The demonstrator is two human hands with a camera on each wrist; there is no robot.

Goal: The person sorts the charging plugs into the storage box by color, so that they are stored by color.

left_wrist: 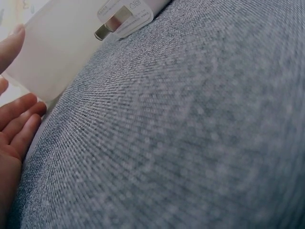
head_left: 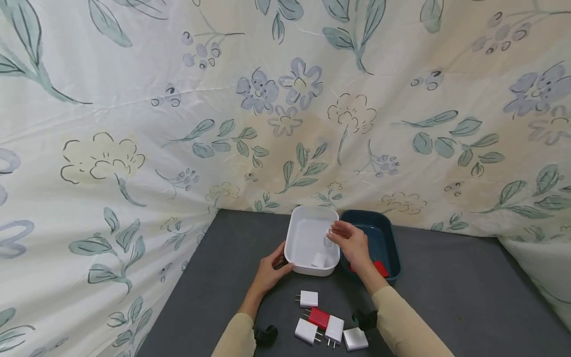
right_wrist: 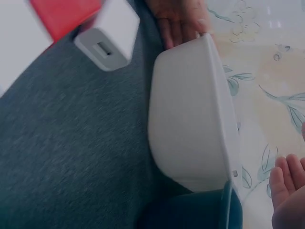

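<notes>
A white plastic bin (head_left: 308, 233) stands at the back of the dark table. My left hand (head_left: 269, 271) holds its front left corner, thumb at the rim and fingers along the outer wall. Above the bin's right side is my right hand (head_left: 352, 243), its fingers loosely bent. Just below those fingertips shows a blurred white charger (head_left: 328, 241), and in the right wrist view a small metal prong (right_wrist: 235, 173) pokes up at the rim, apart from the fingers (right_wrist: 284, 176). Another white charger (head_left: 318, 260) lies in the bin's front part.
Touching the white bin on its right is a dark blue bin (head_left: 392, 243) with red chargers (head_left: 380, 268) in it. In front lie several white chargers (head_left: 309, 299) and a red charger (head_left: 318, 318). Floral cloth (head_left: 267, 163) hangs behind the table.
</notes>
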